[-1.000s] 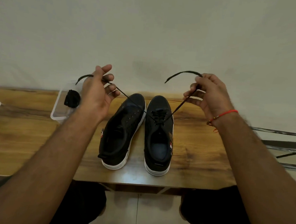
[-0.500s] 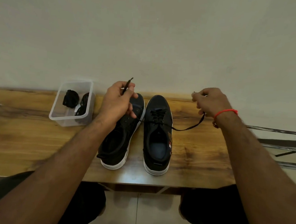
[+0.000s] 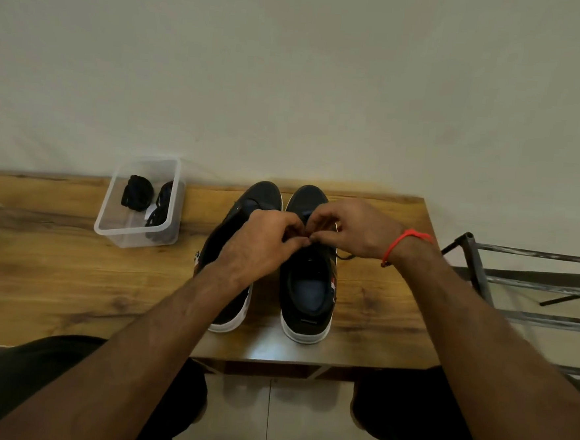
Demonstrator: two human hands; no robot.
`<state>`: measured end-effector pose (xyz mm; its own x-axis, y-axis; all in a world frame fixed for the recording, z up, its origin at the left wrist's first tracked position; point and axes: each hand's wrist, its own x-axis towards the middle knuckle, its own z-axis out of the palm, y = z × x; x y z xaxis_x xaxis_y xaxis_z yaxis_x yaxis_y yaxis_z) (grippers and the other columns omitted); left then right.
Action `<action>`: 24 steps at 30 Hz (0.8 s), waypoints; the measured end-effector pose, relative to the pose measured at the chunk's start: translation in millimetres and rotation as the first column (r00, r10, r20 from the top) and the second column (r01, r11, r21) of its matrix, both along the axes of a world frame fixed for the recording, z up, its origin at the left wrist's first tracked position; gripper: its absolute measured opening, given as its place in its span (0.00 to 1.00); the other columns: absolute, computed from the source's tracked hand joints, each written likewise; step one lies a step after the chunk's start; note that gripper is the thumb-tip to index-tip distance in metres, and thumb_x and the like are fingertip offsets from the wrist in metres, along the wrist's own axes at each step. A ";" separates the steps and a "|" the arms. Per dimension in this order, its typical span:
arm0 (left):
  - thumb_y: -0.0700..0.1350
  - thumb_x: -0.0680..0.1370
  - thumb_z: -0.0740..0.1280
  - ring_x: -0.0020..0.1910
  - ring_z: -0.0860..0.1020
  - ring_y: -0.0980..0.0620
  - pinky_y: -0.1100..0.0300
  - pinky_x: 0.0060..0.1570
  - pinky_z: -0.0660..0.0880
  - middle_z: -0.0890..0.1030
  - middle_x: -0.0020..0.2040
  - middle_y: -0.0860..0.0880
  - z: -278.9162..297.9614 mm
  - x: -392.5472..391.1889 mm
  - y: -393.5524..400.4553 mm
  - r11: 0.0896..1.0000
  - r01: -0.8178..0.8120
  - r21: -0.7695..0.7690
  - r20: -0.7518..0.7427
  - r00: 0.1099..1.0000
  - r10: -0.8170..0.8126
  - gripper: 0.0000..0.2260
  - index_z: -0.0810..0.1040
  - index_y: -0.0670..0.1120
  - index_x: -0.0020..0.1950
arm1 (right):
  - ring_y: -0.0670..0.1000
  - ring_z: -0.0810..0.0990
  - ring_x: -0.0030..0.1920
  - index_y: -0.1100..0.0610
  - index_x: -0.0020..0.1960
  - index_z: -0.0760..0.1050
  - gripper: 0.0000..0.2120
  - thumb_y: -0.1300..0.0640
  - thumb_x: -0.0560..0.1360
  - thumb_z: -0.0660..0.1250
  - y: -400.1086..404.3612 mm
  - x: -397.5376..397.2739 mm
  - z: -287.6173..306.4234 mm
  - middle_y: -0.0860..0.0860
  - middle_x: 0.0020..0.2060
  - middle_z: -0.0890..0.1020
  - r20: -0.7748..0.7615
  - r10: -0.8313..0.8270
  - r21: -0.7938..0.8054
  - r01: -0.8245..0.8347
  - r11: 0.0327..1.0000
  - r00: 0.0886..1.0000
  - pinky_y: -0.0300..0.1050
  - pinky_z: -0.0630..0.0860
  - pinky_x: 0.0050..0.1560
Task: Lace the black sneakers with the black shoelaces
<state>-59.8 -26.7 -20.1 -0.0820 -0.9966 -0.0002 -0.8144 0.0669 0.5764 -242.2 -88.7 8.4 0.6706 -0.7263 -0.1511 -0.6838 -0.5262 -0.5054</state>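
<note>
While both hands meet over the right sneaker, notes as follows.
Fingers: left hand (image 3: 263, 242) and right hand (image 3: 353, 231) both curled, fingertips touching above the shoe's eyelet rows; they appear to pinch the lace there, though the lace between them is hidden.
Lace: a short black shoelace (image 3: 344, 257) tail shows just right of the shoe, under the right wrist.
Key relation: right sneaker (image 3: 307, 289) lies directly beneath the fingertips, long axis running away from the person, toe far; neither hand clearly nearer.
Left sneaker (image 3: 237, 223): beside it, touching or nearly so, partly covered by the left forearm; looks unlaced.
Surface (image 3: 55, 272): wooden; clear container (image 3: 136, 233) at far left holding dark bundles (image 3: 136, 192), probably spare laces.
Judgement: mid-lacing or tying on the right shoe; left shoe remains.
</note>
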 end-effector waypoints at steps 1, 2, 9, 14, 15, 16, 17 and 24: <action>0.51 0.79 0.72 0.44 0.79 0.60 0.68 0.45 0.73 0.84 0.50 0.53 -0.3 0.5 -0.4 1.000 0.008 0.006 0.002 1.000 -0.008 0.10 0.84 0.50 0.59 | 0.46 0.79 0.52 0.52 0.55 0.81 0.07 0.53 0.78 0.70 1.7 2.5 -1.6 0.47 0.51 0.81 -0.021 0.020 0.005 -0.020 1.000 1.000 0.41 0.76 0.53; 0.50 0.79 0.72 0.42 0.78 0.61 0.69 0.44 0.73 0.84 0.50 0.52 0.2 1.0 -1.1 1.000 0.011 0.011 0.004 1.000 -0.011 0.10 0.84 0.49 0.59 | 0.46 0.78 0.51 0.52 0.55 0.81 0.08 0.52 0.78 0.70 2.4 4.1 -2.8 0.47 0.50 0.80 -0.028 0.024 0.003 -0.024 1.000 0.999 0.41 0.76 0.52; 0.50 0.80 0.70 0.45 0.78 0.56 0.58 0.49 0.79 0.80 0.49 0.53 -4.3 -2.5 1.7 0.999 0.033 -0.020 0.038 0.999 -0.033 0.07 0.82 0.50 0.56 | 0.46 0.78 0.50 0.53 0.54 0.81 0.08 0.51 0.78 0.70 0.1 3.6 -5.7 0.47 0.49 0.80 -0.041 -0.024 -0.002 0.024 1.000 0.999 0.38 0.74 0.49; 0.49 0.81 0.68 0.47 0.76 0.57 0.62 0.49 0.75 0.77 0.50 0.54 -6.9 -5.9 2.6 0.997 0.054 -0.055 0.035 0.998 -0.052 0.06 0.80 0.50 0.56 | 0.44 0.76 0.46 0.53 0.51 0.80 0.05 0.52 0.79 0.69 -1.2 1.0 -6.4 0.45 0.45 0.79 -0.031 -0.035 0.005 0.035 0.999 0.999 0.30 0.67 0.40; 0.48 0.82 0.68 0.45 0.76 0.58 0.65 0.46 0.74 0.77 0.50 0.55 -6.4 -6.0 2.4 0.998 0.046 -0.037 0.010 0.999 -0.046 0.06 0.80 0.50 0.56 | 0.45 0.77 0.47 0.53 0.51 0.80 0.05 0.52 0.79 0.68 -1.1 0.7 -5.9 0.46 0.46 0.80 -0.030 -0.033 0.012 0.034 0.999 0.999 0.31 0.69 0.42; 0.48 0.82 0.67 0.42 0.77 0.59 0.67 0.42 0.73 0.78 0.49 0.55 -5.6 -6.1 2.5 0.999 0.033 -0.008 -0.025 0.999 -0.033 0.05 0.80 0.50 0.56 | 0.46 0.78 0.47 0.53 0.51 0.79 0.05 0.52 0.80 0.68 -1.1 0.3 -5.5 0.47 0.46 0.81 -0.029 -0.034 0.020 0.034 0.999 0.999 0.34 0.72 0.44; 0.48 0.83 0.67 0.37 0.77 0.59 0.68 0.37 0.73 0.79 0.47 0.54 -5.2 -6.1 2.5 0.999 0.012 0.030 -0.068 0.998 -0.010 0.04 0.79 0.50 0.56 | 0.47 0.79 0.48 0.53 0.51 0.79 0.05 0.52 0.80 0.68 -1.3 -0.4 -5.0 0.48 0.47 0.82 -0.031 -0.035 0.026 0.035 0.999 0.999 0.37 0.75 0.47; 0.49 0.83 0.65 0.24 0.79 0.56 0.64 0.29 0.78 0.81 0.38 0.50 -6.9 -9.5 4.2 0.956 -0.194 0.218 -0.235 0.941 0.244 0.05 0.75 0.49 0.49 | 0.49 0.80 0.47 0.52 0.47 0.77 0.02 0.56 0.78 0.69 -4.8 -7.1 -11.0 0.48 0.44 0.81 -0.035 -0.090 0.060 0.092 0.994 0.995 0.42 0.78 0.49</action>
<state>-69.4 -22.5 -27.0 0.1162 -0.9733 -0.1981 -0.6189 -0.2269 0.7519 -249.3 -93.5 -2.6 0.5964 -0.7726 -0.2178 -0.7437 -0.4297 -0.5121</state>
